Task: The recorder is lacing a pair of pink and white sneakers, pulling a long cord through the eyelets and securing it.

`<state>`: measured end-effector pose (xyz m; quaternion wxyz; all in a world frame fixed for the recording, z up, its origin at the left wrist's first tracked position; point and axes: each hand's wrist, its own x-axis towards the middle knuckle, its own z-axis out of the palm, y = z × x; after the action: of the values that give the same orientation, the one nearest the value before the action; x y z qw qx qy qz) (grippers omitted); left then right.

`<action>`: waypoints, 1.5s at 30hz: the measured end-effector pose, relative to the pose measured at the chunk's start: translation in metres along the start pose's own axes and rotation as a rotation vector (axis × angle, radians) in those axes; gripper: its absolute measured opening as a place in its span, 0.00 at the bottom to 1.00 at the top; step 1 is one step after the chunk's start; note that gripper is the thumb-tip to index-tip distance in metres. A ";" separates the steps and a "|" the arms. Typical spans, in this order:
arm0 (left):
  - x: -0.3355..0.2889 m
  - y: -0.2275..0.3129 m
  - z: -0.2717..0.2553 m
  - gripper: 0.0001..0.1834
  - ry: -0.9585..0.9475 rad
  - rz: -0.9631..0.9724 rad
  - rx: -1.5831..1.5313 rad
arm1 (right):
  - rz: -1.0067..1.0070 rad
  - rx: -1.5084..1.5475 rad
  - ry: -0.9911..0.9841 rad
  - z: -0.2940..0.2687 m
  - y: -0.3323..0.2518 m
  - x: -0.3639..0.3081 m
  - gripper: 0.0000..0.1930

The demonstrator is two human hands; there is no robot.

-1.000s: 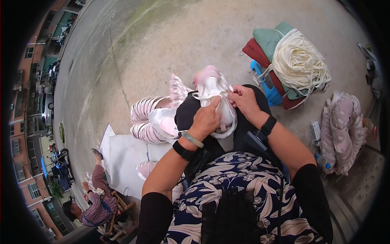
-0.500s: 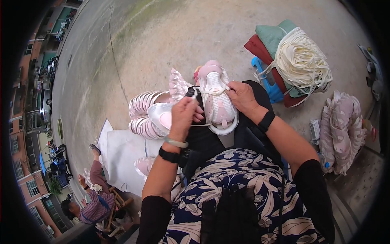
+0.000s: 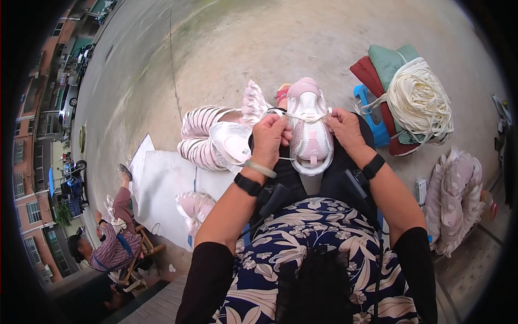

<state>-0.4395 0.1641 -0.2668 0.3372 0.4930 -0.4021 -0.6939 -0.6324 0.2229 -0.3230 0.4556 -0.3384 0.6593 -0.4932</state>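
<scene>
Between my knees a pink and white shoe upper (image 3: 310, 121) stands toe away from me, its heel end at a white ring-shaped holder (image 3: 313, 168). A white shoelace (image 3: 295, 116) runs across its front, from one hand to the other. My left hand (image 3: 271, 137) pinches the lace close to the upper's left edge. On the opposite edge, my right hand (image 3: 347, 129) is closed with thumb and forefinger on the lace's other side. The fingertips partly hide the lace ends. A stack of pink and white uppers (image 3: 208, 137) lies left of my left hand.
At right, a big coil of cream laces (image 3: 421, 100) rests on green and red cloth (image 3: 372, 81) over a blue stool (image 3: 367, 108). Bundled uppers (image 3: 453, 200) sit nearer me. White sheeting (image 3: 162, 183) covers ground at left; a seated person (image 3: 116, 243) works beyond it.
My left hand has come down and closer to the upper, drawing the lace across. The right hand stays at the right edge. The whole view has shifted slightly.
</scene>
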 end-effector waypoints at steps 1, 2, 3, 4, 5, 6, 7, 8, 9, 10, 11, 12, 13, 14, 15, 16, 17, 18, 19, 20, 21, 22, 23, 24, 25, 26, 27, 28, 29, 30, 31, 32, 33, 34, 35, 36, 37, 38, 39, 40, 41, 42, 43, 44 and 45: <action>0.003 -0.003 0.004 0.06 -0.015 -0.015 -0.011 | 0.000 -0.003 -0.004 -0.001 0.000 0.001 0.06; 0.005 -0.004 0.007 0.06 -0.032 -0.027 -0.020 | 0.022 0.050 -0.036 -0.002 -0.001 0.001 0.05; 0.005 -0.003 0.008 0.06 -0.047 -0.022 -0.015 | 0.044 0.103 -0.069 -0.003 -0.001 0.002 0.05; 0.006 -0.003 0.010 0.06 -0.044 -0.020 -0.014 | 0.044 0.105 -0.073 -0.004 -0.001 0.002 0.05; 0.007 -0.004 0.011 0.06 -0.063 -0.032 0.041 | 0.046 0.101 -0.067 -0.004 -0.001 0.002 0.04; 0.008 -0.004 0.012 0.06 -0.082 -0.044 0.096 | 0.049 0.097 -0.062 -0.004 -0.001 0.002 0.04; 0.008 -0.005 0.011 0.05 -0.089 -0.030 0.150 | 0.050 0.100 -0.066 -0.004 0.000 0.002 0.04; 0.009 -0.005 0.012 0.05 -0.088 -0.030 0.153 | 0.026 0.075 -0.055 -0.005 0.002 0.002 0.04; 0.009 -0.005 0.012 0.06 -0.061 -0.021 0.268 | 0.002 0.050 -0.045 -0.006 0.004 0.002 0.04; 0.009 -0.006 0.013 0.06 -0.034 -0.011 0.384 | 0.003 0.052 -0.045 -0.006 0.006 0.002 0.04; 0.008 -0.007 0.013 0.06 -0.030 -0.009 0.387 | -0.021 0.005 -0.039 -0.006 0.005 0.001 0.05; 0.008 -0.008 0.014 0.07 0.002 0.010 0.419 | -0.045 -0.043 -0.032 -0.005 0.005 0.001 0.05; 0.007 -0.009 0.014 0.08 0.033 0.029 0.451 | -0.046 -0.039 -0.033 -0.004 0.004 0.000 0.05; 0.007 -0.010 0.015 0.08 0.034 0.030 0.452 | -0.068 -0.065 -0.028 -0.004 0.004 -0.001 0.06; 0.008 -0.010 0.015 0.08 0.040 0.031 0.413 | -0.090 -0.091 -0.023 -0.004 0.004 -0.002 0.06; 0.008 -0.012 0.016 0.09 0.046 0.031 0.373 | -0.091 -0.089 -0.023 -0.004 0.005 -0.003 0.06; 0.009 -0.013 0.016 0.09 0.046 0.031 0.374 | -0.109 -0.123 -0.023 -0.004 0.005 -0.004 0.06; 0.010 -0.015 0.017 0.09 0.056 0.045 0.384 | -0.127 -0.156 -0.023 -0.005 0.005 -0.004 0.06; 0.012 -0.017 0.018 0.09 0.066 0.059 0.394 | -0.127 -0.156 -0.023 -0.005 0.008 -0.003 0.06; 0.014 -0.020 0.018 0.09 0.066 0.060 0.395 | -0.150 -0.182 -0.004 -0.005 0.011 -0.002 0.07; 0.017 -0.024 0.019 0.09 0.077 0.116 0.416 | -0.173 -0.209 0.015 -0.006 0.014 0.000 0.07; 0.021 -0.027 0.020 0.09 0.088 0.173 0.436 | -0.175 -0.208 0.015 -0.009 0.016 0.002 0.07; 0.019 -0.022 0.023 0.09 0.118 0.136 0.491 | -0.178 -0.231 0.006 -0.009 0.015 0.002 0.06; 0.024 -0.029 0.020 0.09 0.124 0.138 0.493 | -0.183 -0.253 -0.003 -0.008 0.014 0.003 0.04; 0.032 -0.038 0.016 0.08 0.137 0.251 0.604 | -0.189 -0.251 -0.008 -0.007 0.012 0.005 0.04; 0.031 -0.033 0.018 0.08 0.148 0.361 0.715 | -0.173 -0.257 0.008 -0.007 0.009 0.004 0.06; 0.024 -0.024 0.024 0.07 0.158 0.382 0.808 | -0.160 -0.263 0.023 -0.006 0.005 0.004 0.08; 0.023 -0.024 0.023 0.07 0.171 0.387 0.810 | -0.170 -0.260 0.013 -0.006 -0.001 0.003 0.08; 0.021 -0.022 0.020 0.06 0.151 0.552 0.926 | -0.190 -0.327 0.038 -0.001 -0.009 -0.001 0.08; 0.022 -0.019 0.011 0.06 0.146 0.720 1.057 | -0.225 -0.382 0.051 0.010 -0.017 -0.002 0.08; 0.024 -0.026 0.009 0.06 0.131 0.653 1.104 | -0.234 -0.377 0.033 0.011 -0.018 -0.005 0.09; 0.026 -0.031 0.013 0.07 0.140 0.588 1.127 | -0.179 -0.344 -0.004 0.006 -0.007 -0.003 0.10; 0.033 -0.039 0.014 0.08 0.124 0.578 1.163 | -0.233 -0.174 0.022 0.004 0.006 0.000 0.11; 0.037 -0.045 0.014 0.07 0.135 0.528 1.111 | -0.203 -0.328 0.070 0.002 0.001 -0.004 0.15; 0.035 -0.044 0.032 0.06 0.138 0.538 1.006 | -0.231 -0.188 0.150 -0.011 0.024 -0.002 0.22; 0.028 -0.042 0.034 0.06 0.186 0.457 0.936 | -0.201 -0.193 0.117 -0.009 0.019 -0.008 0.25; 0.020 -0.039 0.033 0.07 0.208 0.530 0.905 | -0.233 -0.226 0.095 -0.006 0.004 -0.017 0.24; 0.014 -0.036 0.032 0.09 0.217 0.604 0.868 | -0.262 -0.266 0.084 -0.002 -0.008 -0.025 0.23; 0.008 -0.032 0.030 0.09 0.244 0.621 0.863 | -0.289 -0.267 0.068 -0.002 -0.008 -0.026 0.23; 0.003 -0.029 0.026 0.12 0.181 0.679 0.901 | -0.334 -0.375 -0.004 -0.003 -0.007 -0.025 0.23; -0.002 -0.026 0.023 0.15 0.115 0.733 0.941 | -0.375 -0.485 -0.073 -0.002 -0.007 -0.024 0.22; -0.006 -0.025 0.021 0.15 0.129 0.745 0.936 | -0.392 -0.489 -0.077 -0.001 -0.006 -0.024 0.22; -0.009 -0.027 0.020 0.18 0.071 0.723 1.014 | -0.380 -0.507 -0.060 -0.001 -0.006 -0.024 0.22; -0.011 -0.025 0.019 0.20 0.013 0.704 1.092 | -0.372 -0.522 -0.041 -0.001 -0.008 -0.022 0.21; -0.015 -0.022 0.019 0.21 0.009 0.738 1.121 | -0.337 -0.531 -0.002 -0.001 -0.007 -0.022 0.20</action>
<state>-0.4548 0.1913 -0.2770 0.2468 0.4267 -0.8425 -0.2173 -0.6256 0.2410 -0.3105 0.2636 -0.5504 0.6994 -0.3721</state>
